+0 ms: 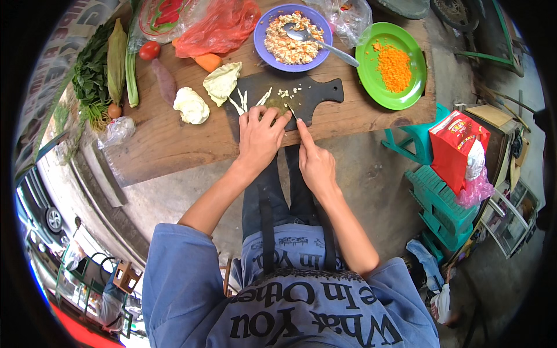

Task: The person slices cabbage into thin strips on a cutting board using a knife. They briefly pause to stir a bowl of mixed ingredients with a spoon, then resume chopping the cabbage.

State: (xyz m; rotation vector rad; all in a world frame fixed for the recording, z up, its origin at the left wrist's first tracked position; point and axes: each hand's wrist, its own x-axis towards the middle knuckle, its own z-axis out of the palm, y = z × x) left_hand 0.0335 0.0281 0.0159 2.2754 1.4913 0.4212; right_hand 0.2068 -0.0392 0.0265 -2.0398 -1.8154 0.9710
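Observation:
A dark cutting board with a handle lies near the table's front edge. My left hand presses down on it, fingertips bent over pale cabbage strips. Close to those fingertips, my right hand grips a knife, index finger stretched along it; its handle is hidden in the hand. Small chopped bits are scattered on the board. Left of it sit a cabbage leaf and a pale cabbage piece. Behind the board stands a purple bowl of crumbly white and orange mix with a spoon in it.
A green plate of minced orange food stands right. On the wooden table lie a carrot, a red plastic bag, a tomato, a sweet potato, corn and leafy greens. Green plastic stools stand right.

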